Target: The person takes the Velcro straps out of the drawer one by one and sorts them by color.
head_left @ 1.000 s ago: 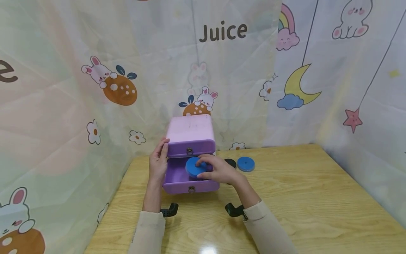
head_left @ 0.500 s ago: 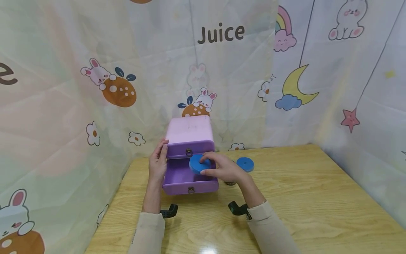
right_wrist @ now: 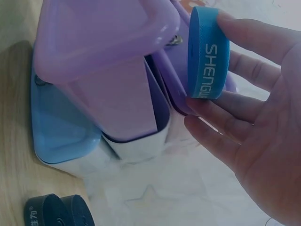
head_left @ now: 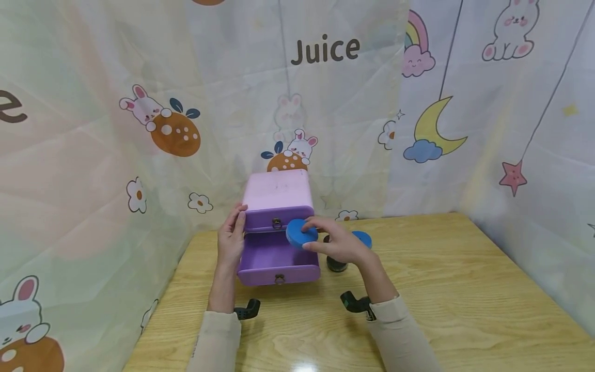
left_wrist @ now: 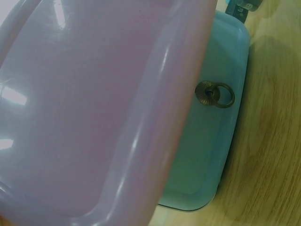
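My right hand [head_left: 341,243] pinches a blue roll of tape [head_left: 302,234] between thumb and fingers, just above the right side of an open purple drawer [head_left: 279,275]. In the right wrist view, white lettering runs along the edge of the roll [right_wrist: 209,61]. The drawer juts from a small pink cabinet [head_left: 279,188], and its purple floor shows. My left hand [head_left: 231,240] rests against the cabinet's left side, fingers nearly straight. The left wrist view barely shows that hand; the pink-purple drawer front [left_wrist: 94,103] fills much of it.
A second blue roll [head_left: 362,238] lies right of the cabinet, partly behind my right hand. Dark rolls [right_wrist: 44,212] stand near it on the wooden table [head_left: 441,289]. Below the open drawer sits a closed light-blue drawer [left_wrist: 202,141] with a ring pull [left_wrist: 221,95]. A printed curtain hangs behind.
My right hand has lifted the blue roll up and to the right, out of the drawer. The left hand stays at the cabinet's side.
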`<act>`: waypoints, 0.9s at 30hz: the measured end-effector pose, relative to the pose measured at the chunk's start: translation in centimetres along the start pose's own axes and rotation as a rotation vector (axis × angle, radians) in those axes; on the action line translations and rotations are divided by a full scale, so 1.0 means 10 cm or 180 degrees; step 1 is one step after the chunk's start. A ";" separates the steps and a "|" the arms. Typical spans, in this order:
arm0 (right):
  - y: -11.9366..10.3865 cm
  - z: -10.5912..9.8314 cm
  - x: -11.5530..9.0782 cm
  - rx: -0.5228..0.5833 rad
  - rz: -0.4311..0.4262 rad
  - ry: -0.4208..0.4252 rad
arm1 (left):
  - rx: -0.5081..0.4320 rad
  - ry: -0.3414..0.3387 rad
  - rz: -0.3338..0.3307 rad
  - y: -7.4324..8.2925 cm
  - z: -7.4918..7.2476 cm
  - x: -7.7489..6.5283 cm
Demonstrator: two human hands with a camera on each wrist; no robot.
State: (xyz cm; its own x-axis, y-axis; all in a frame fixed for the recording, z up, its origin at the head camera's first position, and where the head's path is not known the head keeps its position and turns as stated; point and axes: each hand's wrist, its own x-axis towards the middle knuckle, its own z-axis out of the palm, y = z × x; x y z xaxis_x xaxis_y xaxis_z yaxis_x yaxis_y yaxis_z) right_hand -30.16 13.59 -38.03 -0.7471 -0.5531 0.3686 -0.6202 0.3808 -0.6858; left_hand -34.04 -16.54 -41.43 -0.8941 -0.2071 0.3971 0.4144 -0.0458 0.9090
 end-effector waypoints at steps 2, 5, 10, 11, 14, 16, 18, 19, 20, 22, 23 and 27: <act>0.00 -0.02 -0.01 0.0033 -0.0034 0.0015 | 0.0014 -0.0010 0.0006 0.00 0.00 0.01; 0.02 -0.05 -0.02 0.0070 -0.0050 0.0051 | 0.0011 -0.0007 0.0003 -0.01 0.00 0.01; 0.02 -0.09 -0.05 0.0146 -0.0104 0.0071 | 0.0084 0.0027 -0.0009 -0.01 0.01 0.00; 0.02 -0.10 -0.05 0.0141 -0.0116 0.0072 | 0.0086 0.0020 -0.0020 -0.01 0.01 -0.01; 0.03 -0.13 -0.08 0.0139 -0.0155 0.0087 | 0.0090 0.0005 -0.0048 -0.01 0.00 -0.01; 0.03 -0.15 -0.08 0.0129 -0.0176 0.0101 | 0.0104 0.0004 -0.0048 0.00 -0.01 -0.02; 0.03 -0.18 -0.07 0.0139 -0.0208 0.0131 | 0.0129 0.0029 -0.0012 0.01 -0.01 -0.01; 0.03 -0.19 -0.08 0.0143 -0.0213 0.0148 | 0.0146 0.0042 0.0003 0.01 -0.01 -0.01; 0.04 -0.20 -0.09 0.0155 -0.0209 0.0175 | 0.0153 0.0043 0.0007 0.01 -0.01 -0.01; 0.05 -0.23 -0.11 0.0190 -0.0162 0.0225 | 0.0168 0.0052 0.0010 0.02 0.00 -0.01; 0.06 -0.24 -0.12 0.0193 -0.0124 0.0250 | 0.0151 0.0052 0.0003 0.01 0.00 -0.01; 0.08 -0.30 -0.16 0.0201 0.0003 0.0307 | 0.0124 0.0051 -0.0025 0.01 0.01 -0.01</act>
State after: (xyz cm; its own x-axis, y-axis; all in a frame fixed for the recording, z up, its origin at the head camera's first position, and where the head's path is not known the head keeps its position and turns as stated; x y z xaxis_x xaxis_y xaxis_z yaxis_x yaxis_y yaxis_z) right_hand -30.15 16.98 -37.31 -0.7691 -0.4778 0.4246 -0.6056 0.3320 -0.7232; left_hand -33.91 -16.37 -41.39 -0.8943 -0.2226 0.3881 0.4001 -0.0096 0.9164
